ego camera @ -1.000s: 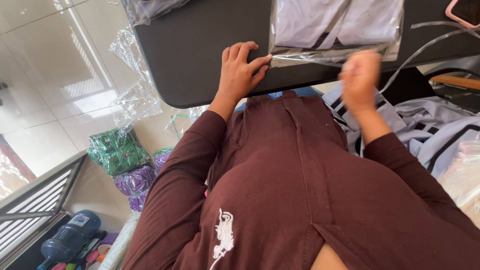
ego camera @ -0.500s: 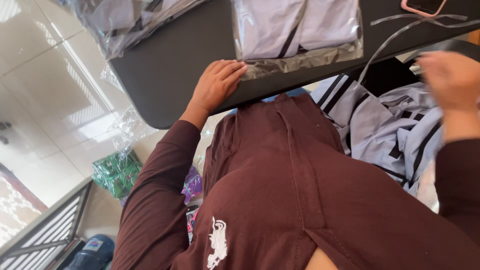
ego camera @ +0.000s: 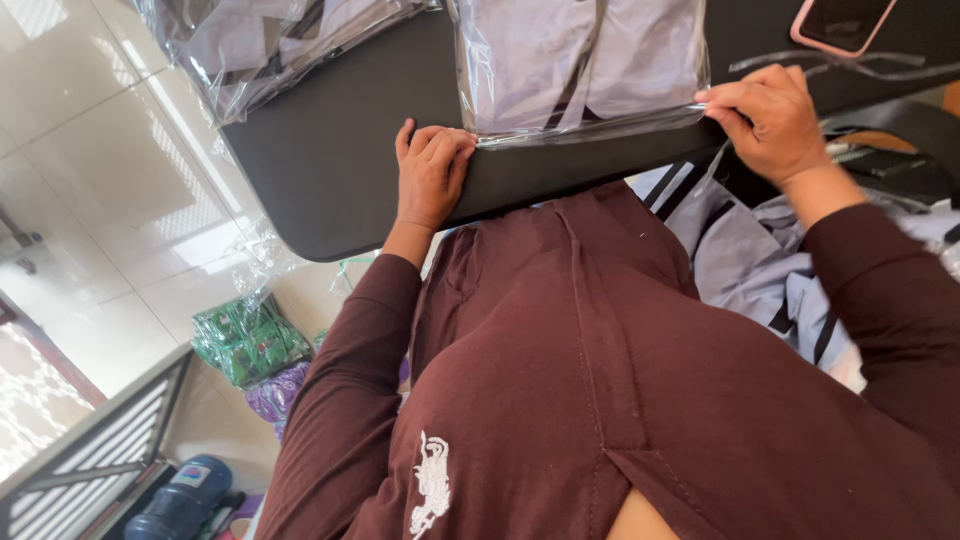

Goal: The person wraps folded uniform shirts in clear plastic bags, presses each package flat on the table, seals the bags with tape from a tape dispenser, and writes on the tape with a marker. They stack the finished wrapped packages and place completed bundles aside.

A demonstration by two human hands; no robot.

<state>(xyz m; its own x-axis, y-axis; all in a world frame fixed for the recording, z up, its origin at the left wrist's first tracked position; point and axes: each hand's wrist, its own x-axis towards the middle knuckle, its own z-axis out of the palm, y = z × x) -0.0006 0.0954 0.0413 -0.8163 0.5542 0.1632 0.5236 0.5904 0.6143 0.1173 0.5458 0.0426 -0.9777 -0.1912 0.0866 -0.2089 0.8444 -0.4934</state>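
A long black table [ego camera: 350,150] with a rounded corner fills the top of the view, and the person in a dark maroon long-sleeved shirt [ego camera: 600,400] leans against its near edge. On the table, right at that edge, lies a clear plastic bag holding a folded pale lilac garment with dark stripes [ego camera: 580,60]. The left hand [ego camera: 432,170] lies flat on the tabletop with its fingertips pressing down the bag's near left corner, palm down, not clenched. The right hand [ego camera: 770,120] pinches the bag's near right corner between thumb and fingers. A second clear bag of folded pale clothing [ego camera: 270,40] lies farther along the table to the left, apart from the first. Below the table edge on the right, a loose heap of lilac striped garments [ego camera: 760,270] sits beside the person. A phone in a pink case [ego camera: 845,22] rests on the table beyond the right hand. On the tiled floor to the left are green wrapped packets [ego camera: 250,340], with a blue jug [ego camera: 180,500] farther off.
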